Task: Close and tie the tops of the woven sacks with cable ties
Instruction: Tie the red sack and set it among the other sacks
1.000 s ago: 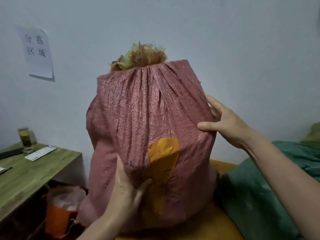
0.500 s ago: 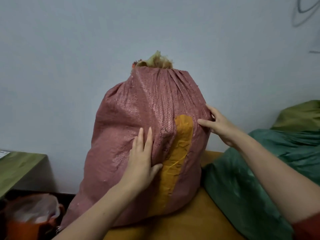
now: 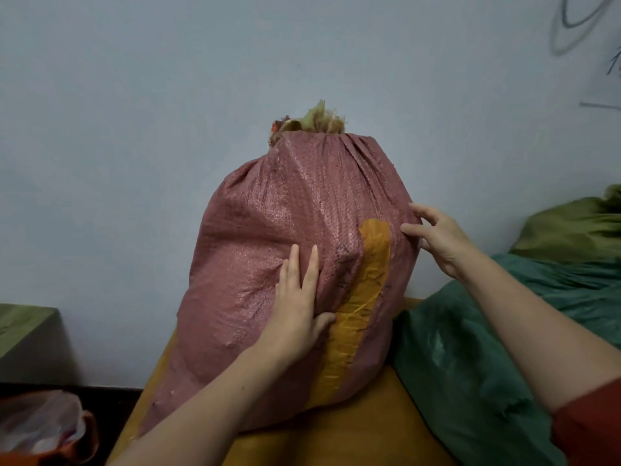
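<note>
A pale wall (image 3: 134, 129) fills the background. Against it, the red woven sack (image 3: 268, 213) stands upright on an orange surface (image 3: 369, 438), bulging and gathered at the top. A dark green sack (image 3: 453, 364) lies just beside it on the right, crowding its base, with 1 olive sack (image 3: 571, 227) behind. At the left edge sits a green table (image 3: 23, 324), and below it an orange bin (image 3: 87, 432). The left hand (image 3: 297, 307) presses flat and open on the sack's front; the right hand (image 3: 440, 237) touches its right flank, fingers loosely bent, gripping nothing. A yellow tape strip (image 3: 359, 314) runs between them. The frayed tuft (image 3: 316, 121) pokes above the top.
</note>
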